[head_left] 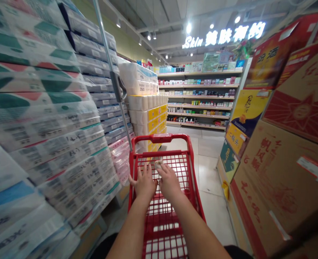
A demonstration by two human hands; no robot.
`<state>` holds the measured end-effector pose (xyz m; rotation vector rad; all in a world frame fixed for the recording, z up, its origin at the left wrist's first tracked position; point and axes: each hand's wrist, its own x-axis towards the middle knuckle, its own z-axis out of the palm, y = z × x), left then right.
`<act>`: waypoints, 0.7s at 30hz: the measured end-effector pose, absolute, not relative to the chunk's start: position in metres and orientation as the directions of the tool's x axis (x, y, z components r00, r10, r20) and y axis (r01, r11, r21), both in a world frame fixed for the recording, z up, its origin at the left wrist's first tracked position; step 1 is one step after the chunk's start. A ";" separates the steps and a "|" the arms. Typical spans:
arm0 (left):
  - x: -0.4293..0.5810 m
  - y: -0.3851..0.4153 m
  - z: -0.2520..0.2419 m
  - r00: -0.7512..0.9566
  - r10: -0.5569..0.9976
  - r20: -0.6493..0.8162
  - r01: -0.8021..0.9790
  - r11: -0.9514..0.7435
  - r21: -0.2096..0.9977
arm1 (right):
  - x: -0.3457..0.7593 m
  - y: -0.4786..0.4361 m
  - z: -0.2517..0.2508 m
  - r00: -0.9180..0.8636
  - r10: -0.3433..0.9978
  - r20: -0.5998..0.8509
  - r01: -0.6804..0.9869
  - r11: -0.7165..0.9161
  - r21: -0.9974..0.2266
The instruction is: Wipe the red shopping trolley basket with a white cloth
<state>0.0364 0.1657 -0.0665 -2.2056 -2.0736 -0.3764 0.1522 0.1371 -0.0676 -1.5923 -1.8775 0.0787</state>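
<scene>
A red wire shopping cart (pixel 160 138) stands right in front of me in a shop aisle. Both my forearms reach over its basket. My left hand (pixel 144 182) hovers palm down above the wire mesh, fingers stretched forward and thumb out to the left, holding nothing. My right hand (pixel 169 180) is beside it, almost touching, and its fingertips pinch a small pale thing (pixel 158 164) that I cannot make out. The basket below the hands looks bare.
Tall stacks of wrapped tissue packs (pixel 48 118) wall the left side, close to the cart. A metal pole with a grey clamp (pixel 119 86) rises by the cart's left corner. Red and brown cardboard boxes (pixel 288 151) line the right. Tiled floor (pixel 210 169) leads to stocked shelves (pixel 199 97).
</scene>
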 end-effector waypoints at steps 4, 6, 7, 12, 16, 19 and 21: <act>0.039 0.168 -0.067 0.056 0.968 0.245 0.989 -0.087 0.119 | 0.154 0.141 -0.071 0.157 0.890 0.429 0.882 0.069 -0.466; 0.040 0.169 -0.067 0.054 0.968 0.246 0.991 -0.083 0.109 | 0.152 0.142 -0.073 0.038 0.888 0.458 0.871 0.195 -0.451; 0.041 0.170 -0.067 0.052 0.968 0.247 0.991 -0.079 0.103 | 0.151 0.142 -0.073 -0.032 0.881 0.473 0.857 0.267 -0.440; 0.043 0.170 -0.068 0.063 0.961 0.268 0.990 -0.095 0.107 | 0.156 0.142 -0.072 0.106 0.890 0.444 0.859 0.142 -0.492; 0.044 0.169 -0.066 0.066 0.965 0.253 0.992 -0.091 0.092 | 0.158 0.141 -0.072 0.055 0.903 0.426 0.843 0.187 -0.505; 0.044 0.168 -0.065 0.061 0.969 0.239 0.993 -0.084 0.086 | 0.157 0.141 -0.072 0.007 0.890 0.456 0.816 0.258 -0.517; 0.044 0.167 -0.065 0.063 0.967 0.246 0.991 -0.090 0.098 | 0.157 0.142 -0.073 0.079 0.884 0.461 0.815 0.208 -0.540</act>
